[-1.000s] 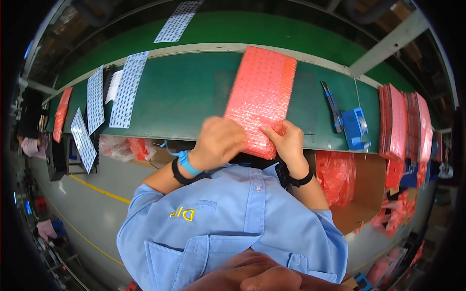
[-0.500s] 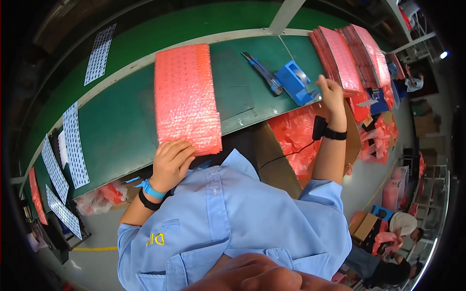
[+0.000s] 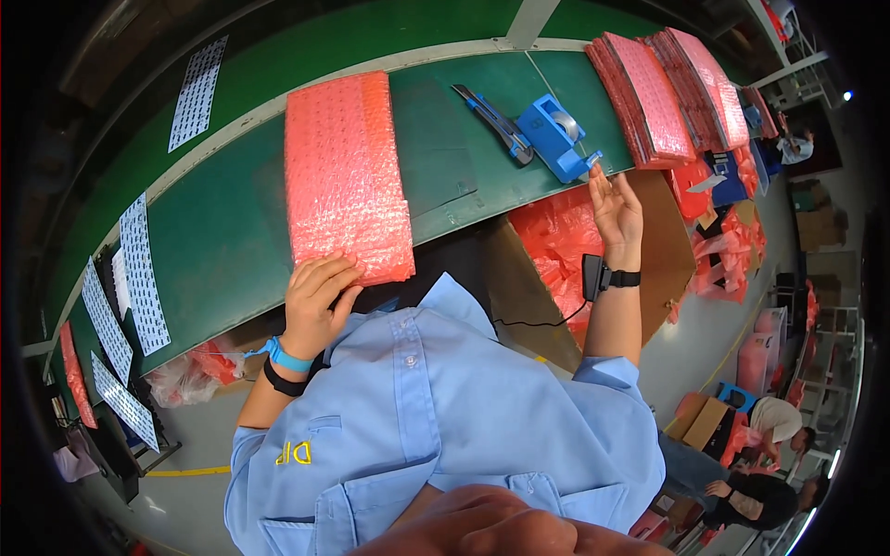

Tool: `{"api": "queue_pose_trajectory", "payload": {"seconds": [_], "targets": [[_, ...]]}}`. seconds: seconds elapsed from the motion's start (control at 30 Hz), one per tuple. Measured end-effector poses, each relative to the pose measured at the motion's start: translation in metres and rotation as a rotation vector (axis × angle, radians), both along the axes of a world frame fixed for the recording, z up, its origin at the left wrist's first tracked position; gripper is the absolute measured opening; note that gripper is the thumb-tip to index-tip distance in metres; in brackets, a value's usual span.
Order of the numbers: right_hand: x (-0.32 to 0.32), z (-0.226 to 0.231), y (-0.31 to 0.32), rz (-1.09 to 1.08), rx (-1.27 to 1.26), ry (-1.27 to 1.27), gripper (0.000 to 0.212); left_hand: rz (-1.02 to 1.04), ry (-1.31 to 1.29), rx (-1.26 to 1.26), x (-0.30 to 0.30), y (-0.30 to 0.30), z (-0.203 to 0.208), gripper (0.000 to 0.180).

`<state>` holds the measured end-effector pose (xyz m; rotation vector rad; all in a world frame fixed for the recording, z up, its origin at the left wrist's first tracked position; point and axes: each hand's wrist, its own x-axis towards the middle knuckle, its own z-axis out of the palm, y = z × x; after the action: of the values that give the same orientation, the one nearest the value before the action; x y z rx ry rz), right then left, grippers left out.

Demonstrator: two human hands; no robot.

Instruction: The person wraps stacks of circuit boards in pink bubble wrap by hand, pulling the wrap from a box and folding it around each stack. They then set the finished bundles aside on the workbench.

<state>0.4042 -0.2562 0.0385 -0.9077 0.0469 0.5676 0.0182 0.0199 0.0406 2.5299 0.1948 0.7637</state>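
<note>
A pink bubble-wrap pouch (image 3: 343, 167) lies lengthwise on the green worktable. My left hand (image 3: 320, 296) rests flat on its near end, fingers together on top and thumb beside the edge. To the right, my right hand (image 3: 616, 213) is palm up at the table's front edge. Its fingers are extended and parted, the fingertips at the cutter end of a blue tape dispenser (image 3: 552, 139); whether they touch the tape end cannot be made out. A blue and black utility knife (image 3: 496, 125) lies left of the dispenser.
Stacks of pink bubble-wrap pouches (image 3: 649, 102) stand at the table's far right. Below the edge, an open cardboard box (image 3: 663, 241) holds pink plastic film (image 3: 552, 246). Printed label sheets (image 3: 144, 278) hang at the left. Other people (image 3: 751, 500) work at lower right.
My right hand has moved down and left to the dispenser's cutter end, turning palm up with its fingers extending. My left hand stays on the pouch. The whole view has shifted slightly.
</note>
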Motion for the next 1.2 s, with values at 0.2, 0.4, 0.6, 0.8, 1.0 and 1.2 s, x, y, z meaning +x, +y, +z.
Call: {"api": "queue_pose_trajectory", "payload": {"seconds": [0.2,0.4,0.6,0.8,1.0,1.2], "targets": [[0.013,-0.032,-0.006,0.019,-0.167,-0.201,0.025,-0.004,-0.017,-0.004,0.0,0.001,-0.001,0.026],[-0.043,0.016,0.017,0.328,-0.653,-0.808,0.027,0.037,-0.009,-0.025,-0.006,0.005,-0.007,0.027],[-0.129,0.088,0.147,1.014,-0.355,-0.972,0.03,0.003,-0.044,-0.003,-0.011,0.008,-0.012,0.029],[-0.165,0.066,0.249,1.322,-0.453,-1.359,0.026,0.039,-0.117,-0.109,-0.01,0.001,-0.013,0.03],[-0.174,0.055,0.281,1.458,-0.677,-1.623,0.019,0.007,-0.062,-0.025,-0.015,0.006,-0.008,0.038],[-0.184,0.077,0.299,1.329,-1.009,-2.037,0.037,0.032,0.007,0.065,-0.014,0.013,-0.009,0.036]]}}
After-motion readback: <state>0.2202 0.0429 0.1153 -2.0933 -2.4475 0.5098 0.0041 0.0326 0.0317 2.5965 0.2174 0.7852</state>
